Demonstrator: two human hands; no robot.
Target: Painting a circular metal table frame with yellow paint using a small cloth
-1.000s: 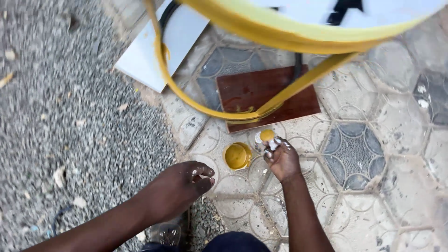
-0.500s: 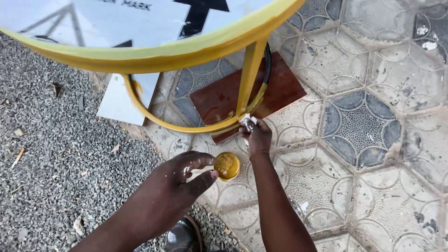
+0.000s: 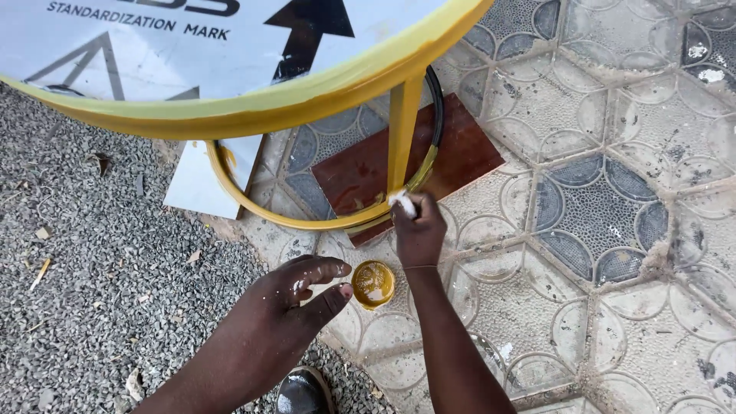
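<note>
Brush: a small pale-tipped brush (image 3: 404, 203) was pressed against the foot of the yellow leg (image 3: 402, 130), at the point where the leg met the lower ring (image 3: 307, 221).
Right hand: the right hand (image 3: 418, 230) was closed in a fist around the brush, knuckles up, just below the ring.
Paint cup: a small round cup of yellow paint (image 3: 373, 284) stood on the paving, directly below the right wrist and just beside the left thumb.
Left hand: the left hand (image 3: 295, 295) rested low with the fingers loosely spread and holding nothing; paint spots showed on the fingers; the thumb tip lay close to the cup, and contact could not be told.
Table frame: the leg and ring were coated yellow; a short part of the ring right of the leg was black.
Table top: a round top (image 3: 230, 61) with a yellow rim and a pale printed face filled the upper left.
Boards: a reddish-brown board (image 3: 460, 153) lay under the ring; a white board (image 3: 195, 188) lay to its left.
Ground: patterned hexagonal paving (image 3: 598, 215) on the right, grey gravel (image 3: 92, 268) on the left.
Shoe: a dark shoe toe (image 3: 303, 391) showed at the bottom edge.
</note>
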